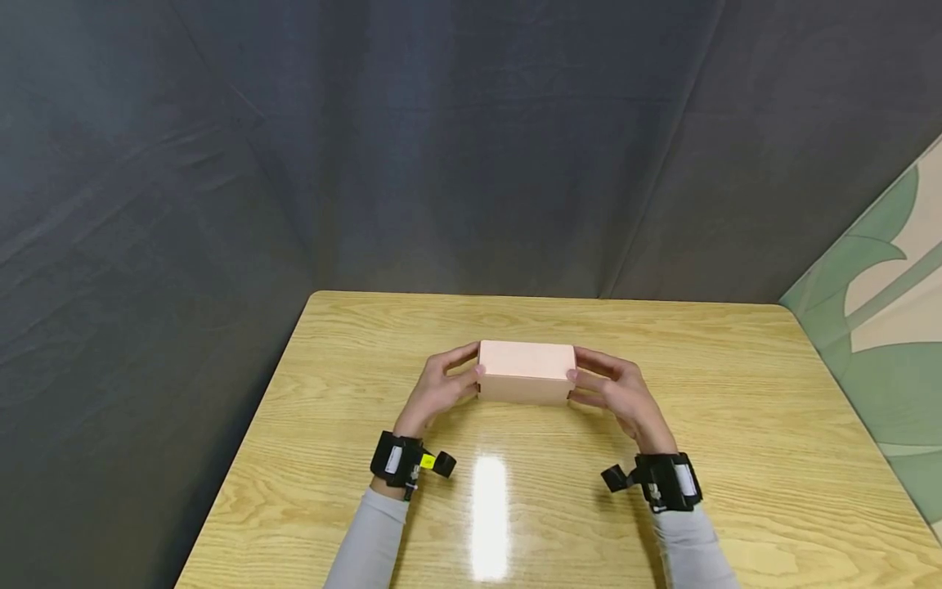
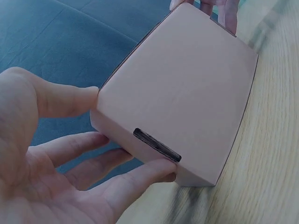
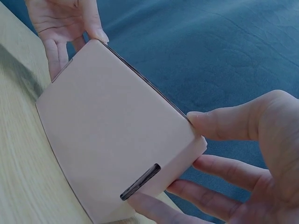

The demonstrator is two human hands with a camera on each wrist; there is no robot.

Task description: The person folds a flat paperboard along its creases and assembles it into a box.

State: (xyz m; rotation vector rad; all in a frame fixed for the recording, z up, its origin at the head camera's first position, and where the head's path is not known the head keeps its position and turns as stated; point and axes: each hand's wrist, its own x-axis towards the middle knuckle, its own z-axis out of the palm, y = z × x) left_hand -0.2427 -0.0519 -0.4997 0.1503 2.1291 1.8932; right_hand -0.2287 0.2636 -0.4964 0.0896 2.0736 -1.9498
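Between both hands is a pale pink cardboard box [image 1: 527,360] with a lid, over the middle of the table. My left hand [image 1: 439,388] grips its left end, thumb at the upper edge and fingers along the end face. At the opposite end, my right hand [image 1: 622,388] holds it the same way. Each wrist view shows a dark slot in the end face by the fingertips, and the box [image 2: 173,93] tilted in that picture. In the right wrist view the box [image 3: 112,121] has a dark seam along one long edge. Its inside is hidden.
The wooden table [image 1: 331,474] has a bright light reflection near its front. A dark curtain [image 1: 478,164] hangs behind and to the left. On the right is a panel [image 1: 890,327] with a green leaf pattern. Both wrists wear black camera straps.
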